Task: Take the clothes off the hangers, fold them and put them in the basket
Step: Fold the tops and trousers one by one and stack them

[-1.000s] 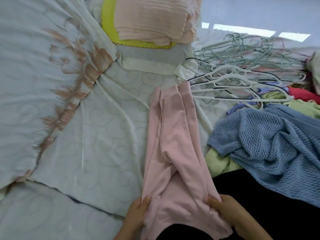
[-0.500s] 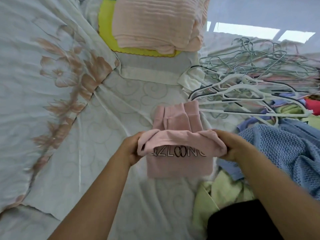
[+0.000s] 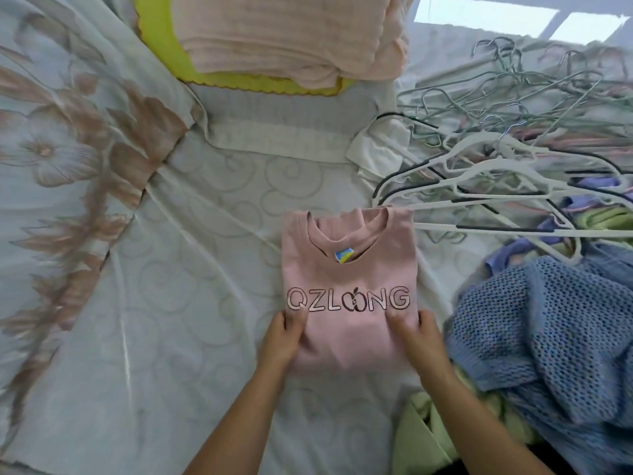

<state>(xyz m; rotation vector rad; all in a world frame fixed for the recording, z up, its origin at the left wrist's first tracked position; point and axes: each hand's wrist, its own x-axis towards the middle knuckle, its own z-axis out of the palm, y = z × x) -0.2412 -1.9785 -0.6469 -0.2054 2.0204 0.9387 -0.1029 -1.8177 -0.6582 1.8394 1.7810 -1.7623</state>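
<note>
The pink top [image 3: 349, 289] lies folded into a neat rectangle on the bed, front side up, neckline away from the person. It is soft, matte jersey with a ribbed round collar. Across the chest, outlined letters read "QZLOONG", the second O drawn as an apple. A small blue-and-yellow tag [image 3: 344, 255] shows inside the neck; its print is too small to read.

The left hand [image 3: 284, 341] grips the lower left edge, thumb lying on the front just below the Q. The right hand [image 3: 421, 337] grips the lower right edge the same way, thumb under the G. The fingers of both seem tucked beneath the fabric, and the hands sit apart, one on each side of the fold.

Under the top is a pale sheet [image 3: 205, 269] quilted with curling swirls. To the left it meets a cover [image 3: 68, 149] printed with dusty pink flowers. Just to the right lies a blue open-mesh knit [image 3: 548, 337], bunched over a pale green garment [image 3: 428, 437].

Beyond that is a tangle of white plastic hangers [image 3: 496, 186] with dark grip strips, one touching the top's shoulder, and thin wire hangers [image 3: 513, 84] behind them. At the far end a yellow basket [image 3: 157, 46] with a scalloped rim holds a stack of folded peach ribbed cloth [image 3: 287, 32].
</note>
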